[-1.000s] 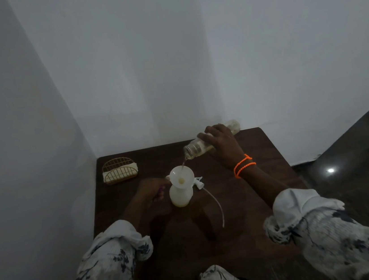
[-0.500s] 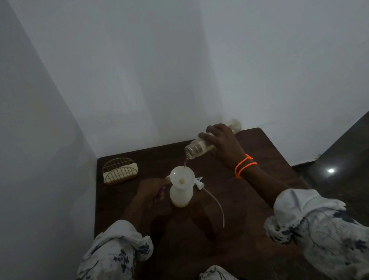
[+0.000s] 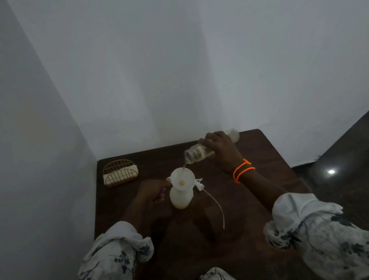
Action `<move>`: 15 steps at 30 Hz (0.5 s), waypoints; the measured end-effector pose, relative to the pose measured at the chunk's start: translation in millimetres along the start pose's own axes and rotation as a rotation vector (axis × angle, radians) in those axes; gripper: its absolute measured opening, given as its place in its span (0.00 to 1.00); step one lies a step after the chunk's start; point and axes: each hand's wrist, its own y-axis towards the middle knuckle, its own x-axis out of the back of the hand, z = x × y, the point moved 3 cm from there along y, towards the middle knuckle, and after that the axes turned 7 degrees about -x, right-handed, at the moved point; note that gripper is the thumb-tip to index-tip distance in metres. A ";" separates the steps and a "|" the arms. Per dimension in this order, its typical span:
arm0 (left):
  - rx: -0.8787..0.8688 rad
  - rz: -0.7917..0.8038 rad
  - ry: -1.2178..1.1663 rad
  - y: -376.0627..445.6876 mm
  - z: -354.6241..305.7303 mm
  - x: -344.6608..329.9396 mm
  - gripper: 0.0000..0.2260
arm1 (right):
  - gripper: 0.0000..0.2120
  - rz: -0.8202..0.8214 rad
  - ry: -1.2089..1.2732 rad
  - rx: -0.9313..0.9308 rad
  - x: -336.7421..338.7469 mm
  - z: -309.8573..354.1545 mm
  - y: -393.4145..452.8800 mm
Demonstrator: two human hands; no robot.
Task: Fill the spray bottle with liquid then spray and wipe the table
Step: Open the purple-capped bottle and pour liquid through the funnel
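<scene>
Two hands busy at once. The right hand (image 3: 221, 150) has its fingers (image 3: 204, 140) wrapped over the top of a clear plastic bottle with pale yellowish liquid (image 3: 198, 155), clamped round the middle of it. That bottle lies nearly horizontal, long axis running from its base out past the knuckles on the far right down to its open mouth, which sticks out left of the fingers and dips a bit. A thin stream drops from the mouth into a white plastic funnel (image 3: 182, 178) just below and left of those fingers.

The funnel sits upright in the neck of a white translucent plastic spray bottle (image 3: 181, 197), which stands upright on the dark brown wooden table (image 3: 250, 237), long axis vertical, well apart from the right fingers.

The left hand (image 3: 152, 191) is at the spray bottle's left side, fingertips right up against the funnel and the bottle's shoulder. It's dark there, so I can't tell if the fingers are curled round the neck or only touching; something small and purple shows under them, can't say what.

Just right of the spray bottle lies the white trigger sprayer head with its long thin dip tube (image 3: 199, 183), the tube trailing toward the near edge.

An orange cord bracelet (image 3: 243, 171) circles the right wrist. Way off left of the left fingers, near the wall, a gold wire napkin holder with white napkins (image 3: 120, 173).
</scene>
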 end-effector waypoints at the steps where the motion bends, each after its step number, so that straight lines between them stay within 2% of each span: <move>1: -0.003 -0.004 0.006 -0.4 -0.4 0.0 0.13 | 0.28 0.027 0.012 -0.011 -3.2 0.8 -2.3; 5: -0.022 0.004 0.019 -2.5 -4.8 -2.4 0.12 | 0.29 0.110 0.063 -0.042 -16.3 4.2 -10.0; 11: -0.013 -0.019 -0.032 0.9 -2.2 0.1 0.13 | 0.30 0.088 0.228 -0.128 -20.6 9.1 -22.8; 15: 0.039 -0.160 -0.120 6.4 -2.1 12.7 0.15 | 0.28 0.049 0.311 -0.148 -12.3 11.0 -22.6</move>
